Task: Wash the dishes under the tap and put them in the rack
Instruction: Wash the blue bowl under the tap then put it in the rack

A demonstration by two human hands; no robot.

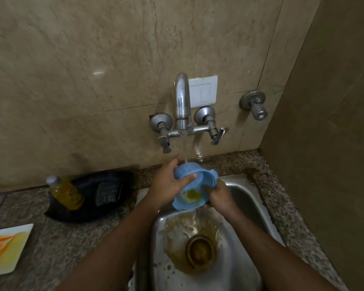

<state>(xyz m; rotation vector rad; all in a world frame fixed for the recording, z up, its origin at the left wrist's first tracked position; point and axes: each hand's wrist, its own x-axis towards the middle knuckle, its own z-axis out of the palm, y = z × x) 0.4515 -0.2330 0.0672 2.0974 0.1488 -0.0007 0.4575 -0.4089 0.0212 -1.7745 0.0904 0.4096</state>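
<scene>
Rinsing well means tilting the blue bowl [194, 186], gripped by left hand [166, 185] at nine o'clock and right hand [220, 196] at three, so tap [182, 101] water reaches the yellow residue.

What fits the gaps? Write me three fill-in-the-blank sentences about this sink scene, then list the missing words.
1. Both hands hold a ___ bowl under the tap.
2. The yellowish smear sits ___ the bowl.
3. The bottle with yellow liquid stands to the ___ of the sink.

Missing words: blue; inside; left
</scene>
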